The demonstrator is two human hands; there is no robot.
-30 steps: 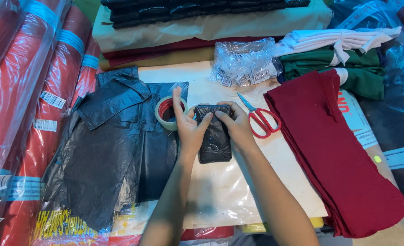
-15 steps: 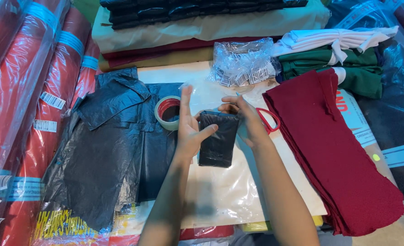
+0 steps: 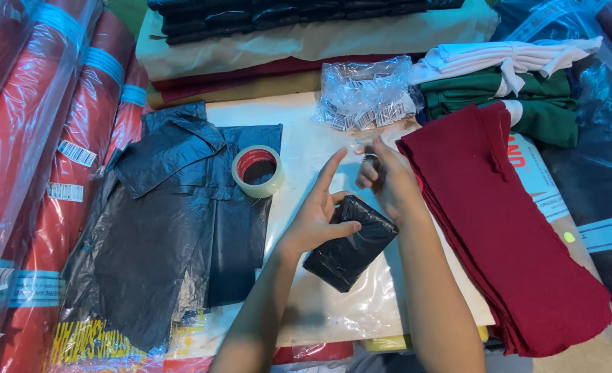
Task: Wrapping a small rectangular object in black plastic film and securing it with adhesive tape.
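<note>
I see the black packet (image 3: 349, 242) just right of the tape roll (image 3: 258, 170), on the white sheet (image 3: 299, 138). My left hand (image 3: 319, 217) grips its upper edge, fingers partly spread; my right hand (image 3: 389, 181) is curled shut above it, maybe pinching something small. The packet looks soft, light and slippery; hold it across the middle

Glossy plastic and matt cloth lying across the work surface

The small black packet (image 3: 349, 250) is showing shiny, crinkled plastic film; the black bags (image 3: 161, 228) are looking thin and creased with a dull sheen; the tape roll (image 3: 258, 171) is gleaming smoothly; the maroon cloth (image 3: 506, 228) is looking matt and soft; the red rolls (image 3: 36, 138) are glinting under clear wrap.
</note>
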